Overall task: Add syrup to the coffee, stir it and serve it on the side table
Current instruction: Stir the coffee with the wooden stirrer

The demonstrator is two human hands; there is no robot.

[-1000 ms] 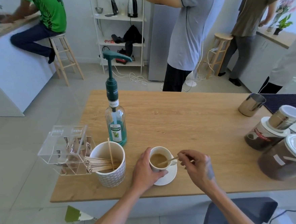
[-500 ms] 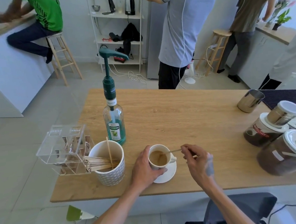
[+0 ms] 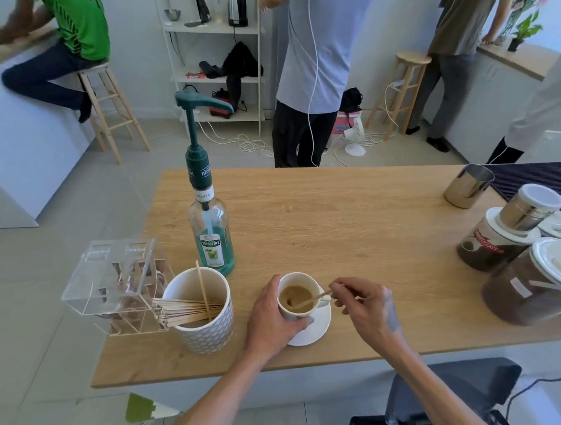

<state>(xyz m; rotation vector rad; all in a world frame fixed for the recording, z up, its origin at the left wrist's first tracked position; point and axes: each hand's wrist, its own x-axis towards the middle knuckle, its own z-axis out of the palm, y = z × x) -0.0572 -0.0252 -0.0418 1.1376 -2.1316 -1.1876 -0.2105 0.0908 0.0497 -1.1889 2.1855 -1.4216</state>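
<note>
While the left hand (image 3: 273, 319) wraps the small white ceramic cup (image 3: 298, 295) of light-brown coffee on its white saucer (image 3: 317, 329), right-hand fingers (image 3: 339, 288) pinch a thin wooden stirrer (image 3: 311, 299), slanting down-left into the coffee. Green-capped glass syrup pump bottle (image 3: 210, 237) stands upright behind; wooden desk (image 3: 340, 228) lies bare beyond.

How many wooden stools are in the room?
2. One wooden stool stands at the left counter, with a person sitting on it; the other stool stands empty at the right, near the window counter.

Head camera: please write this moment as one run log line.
step: stirring | left hand: holds cup | right hand: stick in coffee
</note>
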